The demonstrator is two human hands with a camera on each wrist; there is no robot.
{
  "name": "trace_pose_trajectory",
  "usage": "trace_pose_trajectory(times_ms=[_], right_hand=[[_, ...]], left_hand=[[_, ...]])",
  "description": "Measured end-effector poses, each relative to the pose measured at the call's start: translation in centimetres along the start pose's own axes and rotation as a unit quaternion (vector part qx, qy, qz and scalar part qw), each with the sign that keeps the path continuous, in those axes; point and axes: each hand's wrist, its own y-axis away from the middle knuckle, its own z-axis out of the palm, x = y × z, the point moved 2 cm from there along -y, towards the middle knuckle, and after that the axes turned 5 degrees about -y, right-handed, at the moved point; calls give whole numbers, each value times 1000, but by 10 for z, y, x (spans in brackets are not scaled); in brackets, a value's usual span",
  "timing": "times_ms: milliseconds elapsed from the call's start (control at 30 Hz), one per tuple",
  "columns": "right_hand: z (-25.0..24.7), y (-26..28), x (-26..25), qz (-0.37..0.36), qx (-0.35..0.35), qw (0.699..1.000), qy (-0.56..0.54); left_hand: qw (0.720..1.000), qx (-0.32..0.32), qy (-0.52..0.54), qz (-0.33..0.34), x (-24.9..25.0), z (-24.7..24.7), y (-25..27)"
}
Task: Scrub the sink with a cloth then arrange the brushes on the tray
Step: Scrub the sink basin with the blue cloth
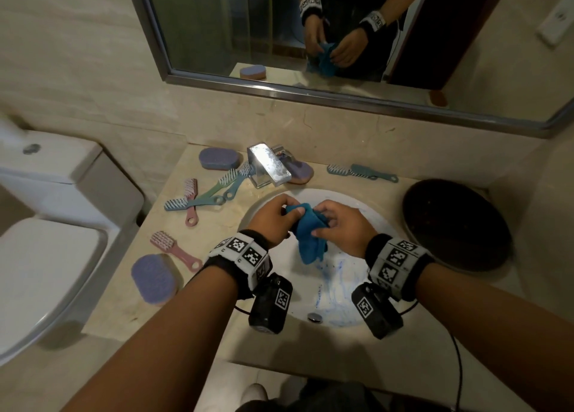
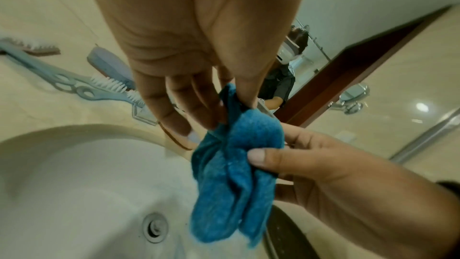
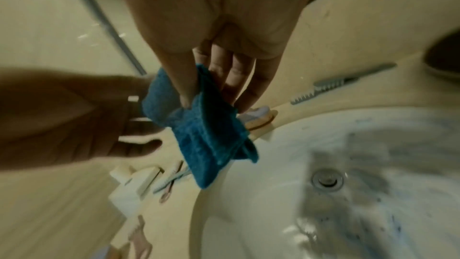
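Both hands hold a blue cloth [image 1: 309, 234] above the white sink [image 1: 338, 303], whose bowl carries blue streaks. My left hand [image 1: 276, 216] pinches the cloth's upper corner [image 2: 231, 97] between thumb and fingers. My right hand [image 1: 338, 225] pinches its other side, thumb [image 2: 261, 157] on the front. The cloth [image 3: 201, 125] hangs bunched below the fingers. Several long-handled brushes [image 1: 211, 191] lie on the counter left of the tap, a pink one [image 1: 174, 248] nearer me, a teal one [image 1: 360, 172] at the back right. A dark round tray [image 1: 456, 225] sits right of the sink.
A chrome tap [image 1: 270, 166] stands behind the sink. Purple sponges lie at the back left [image 1: 219, 158], behind the tap [image 1: 301, 172] and at the front left [image 1: 153, 278]. A toilet [image 1: 46, 225] stands left of the counter. A mirror [image 1: 310, 38] hangs above.
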Motion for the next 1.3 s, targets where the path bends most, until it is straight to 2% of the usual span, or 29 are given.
trace_pose_trajectory(times_ms=[100,200,267,367,433,500,567,667,767,933,1100,1200,1300], right_hand=[[-1,-5,8,47,12,990,-130],[4,-2,12,86,-6,965,-249],[10,-3,19,95,-24,959,-265],[18,-6,30,103,-64,952,-282],[23,-11,37,111,-65,943,-308],[28,-28,47,122,-39,945,-300],[28,-40,57,141,14,945,-295],[24,-55,70,178,96,927,-317],[30,-86,86,213,147,899,-353],[45,-118,112,251,177,887,-345],[56,-142,141,261,226,857,-382],[64,-162,159,280,246,855,-361],[72,-187,168,290,238,838,-395]], left_hand=[[990,17,-134,36,-12,-1,-1],[994,-31,-103,27,-17,7,3],[995,-35,-91,-1,-22,13,2],[995,-30,-96,-14,-31,21,-3],[996,-34,-82,-16,-38,22,-8],[995,-15,-96,-36,-49,16,-20],[986,-1,-158,-50,-57,5,-28],[952,-20,-297,-68,-66,-12,-33],[928,-42,-362,-81,-81,-28,-55],[904,-93,-408,-89,-111,-39,-96],[892,-65,-444,-51,-127,-48,-128],[866,-90,-488,-56,-129,-49,-142],[841,-115,-522,-85,-132,-43,-153]])
